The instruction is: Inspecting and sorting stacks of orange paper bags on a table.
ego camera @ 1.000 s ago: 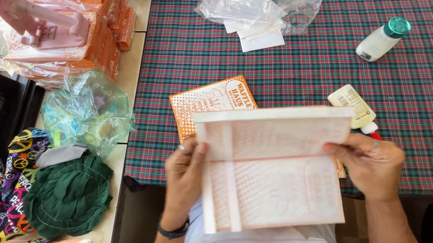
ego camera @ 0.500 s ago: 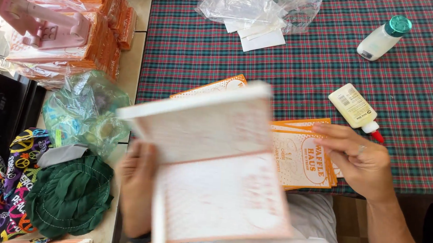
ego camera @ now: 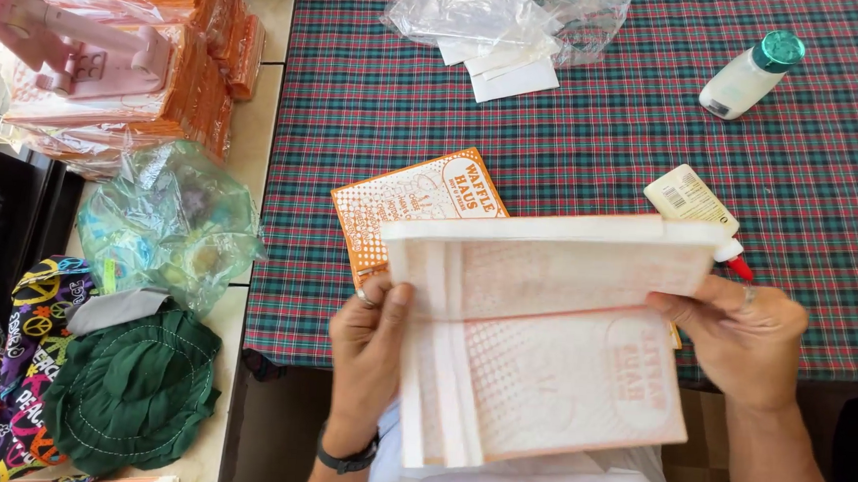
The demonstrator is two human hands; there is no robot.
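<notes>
Both my hands hold a thick stack of white paper bags [ego camera: 551, 358] printed in faint orange, over the near edge of the plaid table [ego camera: 575, 131]. My left hand [ego camera: 368, 351] grips the stack's left edge, thumb on top. My right hand [ego camera: 736, 334] grips its right edge. The stack's upper part is folded or bent toward me. Beneath it an orange printed bag [ego camera: 406, 205] lies flat on the tablecloth, partly covered by the stack.
A small glue bottle with a red tip [ego camera: 694, 203] lies by the stack's far right corner. A white bottle with a green cap [ego camera: 752, 77] and crumpled clear plastic [ego camera: 507, 13] lie farther back. At left: stacked orange packs [ego camera: 133, 54], a pink stand [ego camera: 74, 41], a plastic bag [ego camera: 167, 225], green cloth [ego camera: 132, 387].
The stack swung left and tilted half a second ago, baring a second orange bag under my right hand; now it is back centred and level between both hands, covering that bag.
</notes>
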